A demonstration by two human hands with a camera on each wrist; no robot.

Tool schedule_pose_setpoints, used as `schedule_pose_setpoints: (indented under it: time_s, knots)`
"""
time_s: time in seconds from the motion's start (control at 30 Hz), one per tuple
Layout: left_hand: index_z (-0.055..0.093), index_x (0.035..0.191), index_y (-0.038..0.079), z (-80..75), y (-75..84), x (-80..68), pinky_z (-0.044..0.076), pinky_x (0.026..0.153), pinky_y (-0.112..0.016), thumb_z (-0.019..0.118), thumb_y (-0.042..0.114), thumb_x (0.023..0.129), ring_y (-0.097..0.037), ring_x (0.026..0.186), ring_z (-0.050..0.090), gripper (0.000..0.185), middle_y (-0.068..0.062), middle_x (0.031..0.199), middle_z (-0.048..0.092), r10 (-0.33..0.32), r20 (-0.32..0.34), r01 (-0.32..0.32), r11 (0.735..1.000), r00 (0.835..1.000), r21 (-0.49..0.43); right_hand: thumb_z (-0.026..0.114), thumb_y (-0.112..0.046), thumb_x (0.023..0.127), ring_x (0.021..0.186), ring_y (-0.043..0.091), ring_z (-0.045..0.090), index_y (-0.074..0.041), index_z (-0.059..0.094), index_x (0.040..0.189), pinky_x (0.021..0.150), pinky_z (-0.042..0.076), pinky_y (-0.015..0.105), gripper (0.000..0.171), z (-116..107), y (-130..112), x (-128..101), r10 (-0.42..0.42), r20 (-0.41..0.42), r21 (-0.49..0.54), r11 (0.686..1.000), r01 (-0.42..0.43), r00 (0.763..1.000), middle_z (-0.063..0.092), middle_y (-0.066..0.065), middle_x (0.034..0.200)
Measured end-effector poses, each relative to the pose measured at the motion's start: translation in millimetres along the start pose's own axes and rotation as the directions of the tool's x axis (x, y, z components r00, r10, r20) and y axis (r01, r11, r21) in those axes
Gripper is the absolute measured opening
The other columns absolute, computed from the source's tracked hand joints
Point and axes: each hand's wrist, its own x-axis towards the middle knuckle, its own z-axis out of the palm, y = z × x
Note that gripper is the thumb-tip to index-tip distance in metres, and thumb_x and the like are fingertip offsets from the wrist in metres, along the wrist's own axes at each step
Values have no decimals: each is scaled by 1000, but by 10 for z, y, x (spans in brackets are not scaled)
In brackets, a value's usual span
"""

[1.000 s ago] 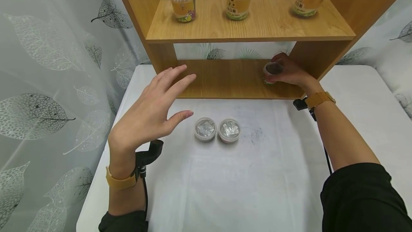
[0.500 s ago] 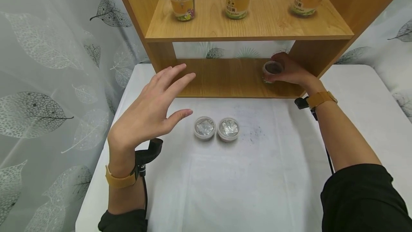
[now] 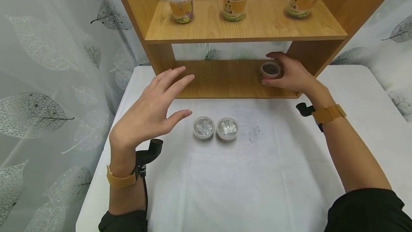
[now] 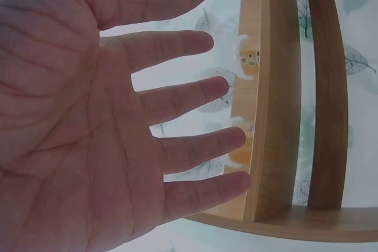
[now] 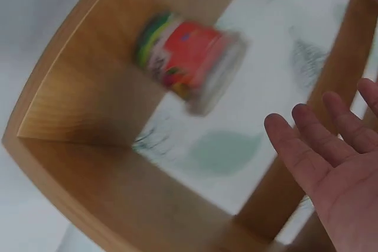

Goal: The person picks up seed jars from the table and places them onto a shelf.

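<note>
A small plastic cup stands upright on the lower shelf in the head view; its round top (image 3: 270,69) looks dark, and the right wrist view shows a red label on the cup (image 5: 192,54). Around that cup spreads my right hand (image 3: 291,74), thumb in front and fingers raised behind. In the right wrist view the right hand's fingers (image 5: 322,151) are extended and apart from the cup. My left hand (image 3: 149,106) hovers before the shelf's left side, holding nothing. Its palm (image 4: 77,128) faces the left wrist camera, with straight, spread fingers.
Two round lidded tubs (image 3: 204,128) sit side by side on the white-covered table (image 3: 225,189). On the upper shelf (image 3: 206,33) of the wooden rack stand three orange-labelled cups (image 3: 236,8), widely spaced. A leaf-patterned curtain (image 3: 54,81) hangs at left.
My right hand's fingers have loosened and spread away from the cup, and its wrist has shifted slightly back and down. The cup stays on the lower shelf. The left hand holds its pose.
</note>
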Motion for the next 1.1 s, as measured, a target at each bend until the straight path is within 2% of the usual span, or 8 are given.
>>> schedule_pose_setpoints:
  time_s: [0.23, 0.47, 0.63, 0.83, 1.1]
  knots:
    - [42, 149, 8, 29, -12, -14, 28, 112, -53, 76, 22, 88, -33, 142, 27, 71, -11, 156, 31, -2, -7, 2, 1000, 1000, -20, 88, -28, 75, 128, 31, 44, -11, 40, 147, 101, 39, 56, 88, 103, -362, -261, -107, -2, 22, 994, 108, 994, 47, 10, 142]
    - [42, 149, 9, 45, -8, -20, 29, 112, -52, 76, 22, 88, -31, 143, 27, 72, -10, 157, 30, -8, -3, 8, 1000, 1000, -22, 89, -28, 74, 125, 22, 47, -13, 45, 145, 102, 40, 51, 85, 167, -580, -465, -191, 7, 24, 981, 190, 982, 48, 2, 141]
    - [42, 149, 8, 58, -14, -25, 28, 112, -51, 76, 21, 87, -31, 143, 27, 72, -10, 157, 30, -4, -3, 4, 1000, 1000, -27, 88, -29, 75, 130, 22, 44, -17, 43, 146, 102, 41, 52, 85, 217, -658, -659, -186, 18, 42, 982, 185, 982, 46, 0, 144]
    - [42, 149, 9, 69, -25, -22, 28, 112, -51, 76, 22, 87, -31, 143, 27, 72, -10, 157, 30, -6, 1, 6, 1000, 1000, -28, 88, -28, 74, 131, 20, 44, -14, 43, 147, 100, 44, 50, 87, 324, -687, -881, -200, 18, 66, 978, 198, 980, 45, 0, 146]
    - [41, 150, 11, 80, -34, -14, 28, 112, -52, 76, 23, 88, -30, 143, 26, 72, -9, 157, 29, -24, 12, 24, 999, 1000, -24, 89, -24, 74, 130, 20, 46, -15, 44, 146, 99, 46, 45, 84, 422, -708, -1103, -254, -31, 45, 966, 255, 967, 46, -1, 145]
